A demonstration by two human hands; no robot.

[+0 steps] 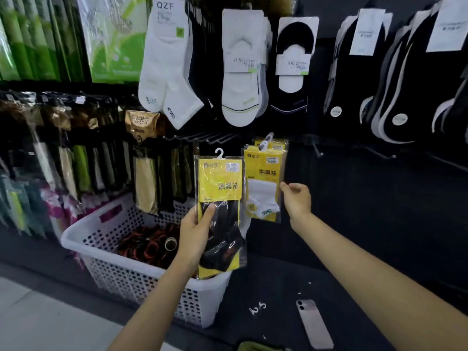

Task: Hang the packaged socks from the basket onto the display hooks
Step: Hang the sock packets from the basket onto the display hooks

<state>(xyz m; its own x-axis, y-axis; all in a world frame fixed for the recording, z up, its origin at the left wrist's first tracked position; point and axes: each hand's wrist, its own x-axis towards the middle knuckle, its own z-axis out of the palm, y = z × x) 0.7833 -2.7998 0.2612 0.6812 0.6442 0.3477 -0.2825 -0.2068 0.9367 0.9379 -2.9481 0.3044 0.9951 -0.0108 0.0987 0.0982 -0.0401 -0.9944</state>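
Left hand grips a clear plastic pack of black socks with a yellow card, thumb across the front and fingers behind, holding it upright above the right end of the basket. The pack's white plastic hanger sits free, just below the row of black metal display hooks and not on any of them. Right hand is at the right edge of a matching yellow-card pack of white socks that already hangs on a hook with another behind it. Its fingers are loosely curled, thumb tip at the pack edge; cannot tell if it pinches the pack or only touches it. The two packs are side by side, nearly touching. White perforated plastic basket is lower left on the dark ledge, with a black and orange pile inside, too blurred to identify. Above the hooks hang white ankle socks, white no-show socks and black no-show socks, whose toes come close to the hook row. Black socks with white cards fill the right wall. Slim bagged hosiery packs crowd the left, with a gold-topped pack just left of the hooks. A pale smartphone lies face down on the ledge near the right forearm.
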